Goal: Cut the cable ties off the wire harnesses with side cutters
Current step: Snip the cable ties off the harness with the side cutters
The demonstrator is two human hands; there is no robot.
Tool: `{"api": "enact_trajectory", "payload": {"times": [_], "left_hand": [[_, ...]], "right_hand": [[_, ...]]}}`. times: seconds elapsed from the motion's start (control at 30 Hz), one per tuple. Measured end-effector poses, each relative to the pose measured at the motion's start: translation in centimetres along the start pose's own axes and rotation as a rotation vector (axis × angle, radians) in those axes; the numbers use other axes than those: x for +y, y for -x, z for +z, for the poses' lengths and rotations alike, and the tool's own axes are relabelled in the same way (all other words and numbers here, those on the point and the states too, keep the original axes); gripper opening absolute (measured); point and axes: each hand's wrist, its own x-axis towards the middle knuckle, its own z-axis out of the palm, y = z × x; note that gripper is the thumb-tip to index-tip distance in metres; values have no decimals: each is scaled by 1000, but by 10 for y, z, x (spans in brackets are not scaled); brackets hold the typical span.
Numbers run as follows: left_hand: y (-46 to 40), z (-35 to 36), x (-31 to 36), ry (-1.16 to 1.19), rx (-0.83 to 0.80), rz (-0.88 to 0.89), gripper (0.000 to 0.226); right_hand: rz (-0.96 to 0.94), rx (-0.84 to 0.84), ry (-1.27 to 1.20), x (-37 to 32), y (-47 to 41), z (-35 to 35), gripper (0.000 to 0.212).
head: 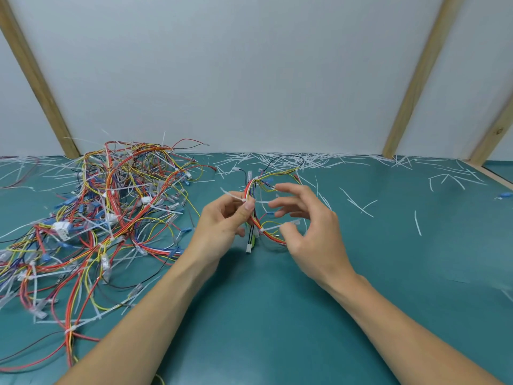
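My left hand [224, 220] pinches one harness [256, 207] above the bench [277, 315], ties still on it, right hand [302, 218] loose beside it holding nothing, no cutters visible; left of it a big tied pile [97, 218] remains, cut tails [291, 159] beyond.

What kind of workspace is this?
Probably a rework bench for wire harnesses: a teal mat covers the table, a tangled pile of harnesses lies at left, cut cable-tie offcuts litter the back edge, and plain panels with wooden battens enclose it.
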Motion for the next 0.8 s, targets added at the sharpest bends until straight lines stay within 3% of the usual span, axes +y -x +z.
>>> {"api": "enact_trajectory", "payload": {"times": [0.17,0.4,0.8], "left_hand": [[-2,-4,1,127,64,-61,11],[-4,-9,2,283,62,-129,15],[-4,-9,0,270,16,-149,31]], "right_hand": [[87,10,-4,6,-2,0,37],[85,-224,275,20,0,5,9],[42,-282,174,13,3,11,13]]}}
